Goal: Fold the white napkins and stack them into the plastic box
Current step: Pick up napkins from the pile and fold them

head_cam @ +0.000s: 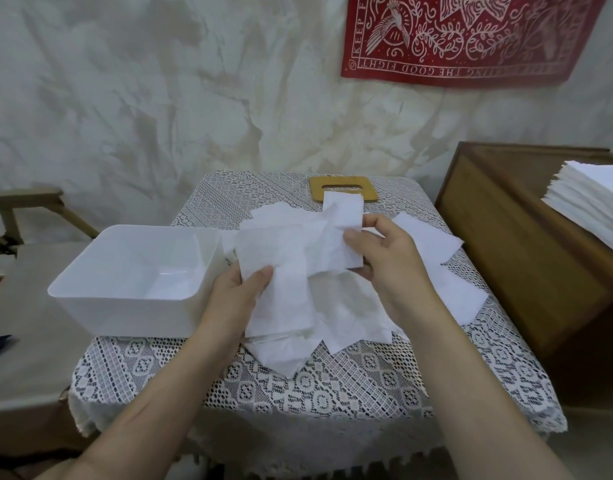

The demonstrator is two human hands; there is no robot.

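Observation:
A white napkin [287, 258] is held up above the table between both hands. My left hand [239, 292] pinches its lower left part with thumb on top. My right hand [384, 258] pinches its right end, where a folded strip sticks up. Under them lies a loose heap of white napkins [350, 323] on the lace-covered table [298, 382]. The white plastic box [131, 271] stands open at the table's left edge, just left of my left hand; something white lies at its bottom.
A wooden lid with a slot [343, 188] lies at the table's far edge. A wooden cabinet [526, 244] stands to the right with a tall stack of white napkins [596, 195] on top. A red cloth [464, 36] hangs on the wall.

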